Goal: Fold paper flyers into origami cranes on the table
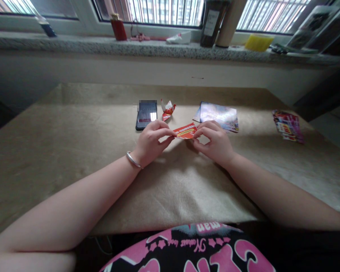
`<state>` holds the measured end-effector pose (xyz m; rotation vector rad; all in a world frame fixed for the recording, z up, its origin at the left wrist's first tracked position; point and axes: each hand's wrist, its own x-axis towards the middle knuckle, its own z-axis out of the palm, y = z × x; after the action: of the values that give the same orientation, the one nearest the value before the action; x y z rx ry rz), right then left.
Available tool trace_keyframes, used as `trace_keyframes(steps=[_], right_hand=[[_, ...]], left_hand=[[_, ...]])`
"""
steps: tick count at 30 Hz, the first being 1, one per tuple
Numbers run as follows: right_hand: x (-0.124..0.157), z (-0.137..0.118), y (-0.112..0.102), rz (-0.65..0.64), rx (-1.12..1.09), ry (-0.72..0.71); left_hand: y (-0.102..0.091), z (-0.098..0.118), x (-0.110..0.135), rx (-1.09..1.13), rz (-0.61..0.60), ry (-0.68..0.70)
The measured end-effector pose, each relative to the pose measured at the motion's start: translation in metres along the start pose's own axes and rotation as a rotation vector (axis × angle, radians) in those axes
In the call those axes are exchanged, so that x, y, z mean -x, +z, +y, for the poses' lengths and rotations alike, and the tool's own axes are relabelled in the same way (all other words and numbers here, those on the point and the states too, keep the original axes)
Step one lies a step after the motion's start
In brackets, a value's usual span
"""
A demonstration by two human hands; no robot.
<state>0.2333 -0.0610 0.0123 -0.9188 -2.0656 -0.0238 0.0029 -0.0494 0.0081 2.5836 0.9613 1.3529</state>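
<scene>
Between my two hands is a piece of red printed paper (185,132) with white and yellow lettering, held above the table. My left hand (154,140) pinches its left corner between thumb and fingers, and a silver bangle circles that wrist. The right end is gripped by my right hand (214,140), thumb and fingertips together. Just beyond the paper stands a small folded red-and-white paper shape (168,110), with points sticking up. A dark phone (147,114) lies behind my left hand. Behind my right hand are shiny printed sheets (219,115), partly overlapped by the fingers.
Colourful printed papers (288,126) lie at the table's right. The tan-covered table (102,105) meets a wall under a granite sill (87,44). On the sill stand a red bottle (118,27), a dark labelled container (212,24) and a yellow block (258,43).
</scene>
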Motion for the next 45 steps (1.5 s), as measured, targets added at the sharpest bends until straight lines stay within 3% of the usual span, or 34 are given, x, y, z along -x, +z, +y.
trace_keyframes(steps=[10,24,29,33,39,45], right_hand=[[0.001,0.0,0.0,-0.054,0.029,-0.028],[0.002,0.005,0.003,-0.088,-0.01,0.155],[0.001,0.007,0.003,-0.083,0.079,0.112],[0.002,0.009,0.004,-0.095,0.083,0.089],[0.002,0.011,0.003,-0.073,0.079,0.091],[0.0,0.01,0.001,-0.027,0.064,0.109]], left_hand=[[-0.001,0.0,0.0,0.06,0.087,0.045],[-0.006,0.013,0.0,0.137,-0.101,0.1],[-0.008,0.013,-0.001,0.199,-0.144,0.075],[-0.006,0.011,-0.001,0.169,-0.098,0.056],[-0.003,0.009,0.003,0.315,-0.081,-0.122],[0.001,0.006,0.005,0.427,-0.078,-0.072]])
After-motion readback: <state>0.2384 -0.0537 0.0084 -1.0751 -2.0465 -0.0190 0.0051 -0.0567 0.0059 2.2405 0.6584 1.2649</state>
